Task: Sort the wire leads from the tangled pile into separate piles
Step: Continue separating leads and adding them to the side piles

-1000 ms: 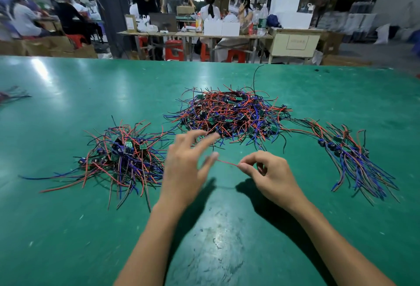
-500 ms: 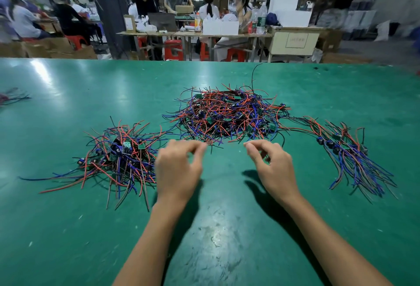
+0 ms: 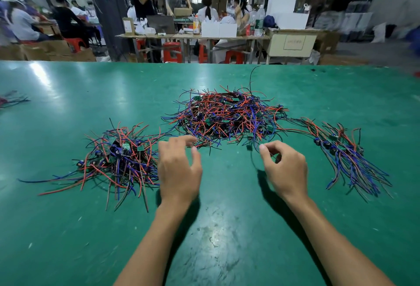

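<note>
Fingers point(image 3: 189, 141) of the left hand point(image 3: 179, 172), centre frame, curl loosely just short of the tangled pile point(image 3: 227, 115), grasping nothing visible. Left of it lies a sorted pile point(image 3: 118, 158) on the green table point(image 3: 68, 240). Right hand point(image 3: 284, 167) pinches a dark wire lead point(image 3: 253, 160) at the tangle's near edge. Another sorted pile point(image 3: 350, 158) lies at right.

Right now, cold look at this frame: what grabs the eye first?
The big tangled pile of red, blue and black wire leads with small green boards, at the middle of the green table. Two smaller heaps flank it: the left pile, messy, and the right pile, leads combed roughly one way. The left hand and right hand hover at the tangle's near edge, the right seemingly pinching a dark lead.
</note>
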Tool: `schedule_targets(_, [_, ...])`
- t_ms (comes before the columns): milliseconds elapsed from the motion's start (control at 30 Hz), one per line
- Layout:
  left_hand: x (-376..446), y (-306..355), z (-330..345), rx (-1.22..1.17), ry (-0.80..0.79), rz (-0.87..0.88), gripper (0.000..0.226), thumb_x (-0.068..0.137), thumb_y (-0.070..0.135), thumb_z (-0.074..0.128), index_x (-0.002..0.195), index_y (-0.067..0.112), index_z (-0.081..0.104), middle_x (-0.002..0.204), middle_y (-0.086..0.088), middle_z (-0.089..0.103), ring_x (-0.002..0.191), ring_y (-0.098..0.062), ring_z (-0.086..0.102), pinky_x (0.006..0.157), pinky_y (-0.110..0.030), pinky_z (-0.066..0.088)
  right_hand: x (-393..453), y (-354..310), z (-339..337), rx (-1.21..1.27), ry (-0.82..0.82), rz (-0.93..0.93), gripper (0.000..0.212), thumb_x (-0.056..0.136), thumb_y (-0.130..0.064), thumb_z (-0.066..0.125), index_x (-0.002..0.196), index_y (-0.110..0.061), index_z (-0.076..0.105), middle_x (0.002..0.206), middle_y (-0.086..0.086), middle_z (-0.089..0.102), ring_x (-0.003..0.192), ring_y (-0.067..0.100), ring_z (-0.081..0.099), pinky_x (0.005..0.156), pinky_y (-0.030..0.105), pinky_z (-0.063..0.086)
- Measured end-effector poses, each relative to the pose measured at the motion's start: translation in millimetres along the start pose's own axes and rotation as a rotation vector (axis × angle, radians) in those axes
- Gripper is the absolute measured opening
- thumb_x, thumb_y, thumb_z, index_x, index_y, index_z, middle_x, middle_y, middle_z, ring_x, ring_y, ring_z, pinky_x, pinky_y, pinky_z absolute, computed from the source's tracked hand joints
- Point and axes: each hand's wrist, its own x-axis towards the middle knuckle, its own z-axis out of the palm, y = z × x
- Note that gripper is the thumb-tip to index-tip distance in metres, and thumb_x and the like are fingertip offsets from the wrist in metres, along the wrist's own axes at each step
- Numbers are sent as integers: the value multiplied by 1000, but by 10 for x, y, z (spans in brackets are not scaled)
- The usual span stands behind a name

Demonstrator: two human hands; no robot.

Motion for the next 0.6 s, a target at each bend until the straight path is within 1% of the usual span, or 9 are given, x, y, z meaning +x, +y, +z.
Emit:
schedule_targets(67, [-67, 107, 89, -275, -218, -148, 16, 99, 18, 57, 108, 20, 70, 91, 5, 69, 80, -12, 58, 74, -24, 50, -79, -138, -46, 85, 5, -166, 14, 92, -36, 65, 83, -28, 70, 79, -16, 67, 68, 4, 57, 64, 27, 46])
schedule_targets(133, [-94, 207, 175, -581, -423, -457, 23, 104, 20, 50, 109, 10, 70, 84, -1, 74, 65, -12, 64, 58, -22, 54, -152, -256, -55, 157, -32, -338, 10, 91, -31, 68, 84, -26, 72, 79, -16, 66, 68, 4, 56, 65, 24, 47])
schedule_targets(200, [-72, 272, 182, -869, -539, -753, 33, 107, 28, 43, 105, 3, 66, 81, -7, 76, 59, -15, 67, 52, -24, 55, -229, -350, -28, 224, -134, -462, 7, 91, -27, 71, 88, -23, 75, 79, -13, 66, 67, 9, 58, 64, 26, 49])
schedule_targets(233, [-51, 263, 169, -966, -551, -835, 36, 107, 30, 41, 104, 2, 64, 82, -9, 76, 60, -17, 69, 54, -26, 57, -269, -388, -13, 243, -197, -505, 6, 90, -27, 73, 91, -22, 77, 79, -11, 66, 66, 10, 58, 63, 27, 50])
schedule_targets(300, [-11, 187, 126, -1046, -536, -886, 37, 107, 30, 42, 109, 0, 64, 91, -12, 78, 73, -20, 72, 64, -27, 60, -343, -436, 6, 258, -319, -558, 9, 88, -29, 76, 95, -23, 79, 80, -11, 68, 64, 11, 58, 62, 30, 51])
schedule_targets(367, [11, 107, 85, -1076, -525, -893, 31, 105, 25, 47, 112, 1, 67, 96, -10, 78, 82, -20, 70, 70, -24, 60, -391, -455, 5, 292, -420, -553, 18, 89, -40, 73, 98, -26, 79, 83, -13, 70, 66, 11, 61, 63, 34, 52])
schedule_targets(467, [51, 77, 30, -1180, -510, -917, 29, 103, 19, 53, 118, -2, 66, 86, -3, 75, 69, -12, 63, 64, -18, 55, -375, -445, -22, 524, -552, -349, 36, 95, -50, 52, 103, -25, 77, 80, -7, 73, 70, 13, 66, 64, 38, 52])
schedule_targets(533, [74, 89, -4, -1202, -511, -893, 29, 102, 19, 53, 119, -1, 66, 82, 0, 73, 63, -8, 62, 60, -17, 53, -339, -406, -24, 584, -507, -246, 45, 97, -52, 41, 102, -25, 77, 73, -3, 72, 65, 14, 64, 60, 35, 50])
schedule_targets(600, [98, 122, -44, -1178, -472, -841, 27, 101, 19, 55, 116, 1, 68, 83, -1, 74, 63, -7, 63, 61, -16, 54, -309, -359, -3, 492, -424, -210, 45, 99, -52, 36, 99, -30, 75, 68, -6, 70, 60, 15, 61, 58, 37, 49])
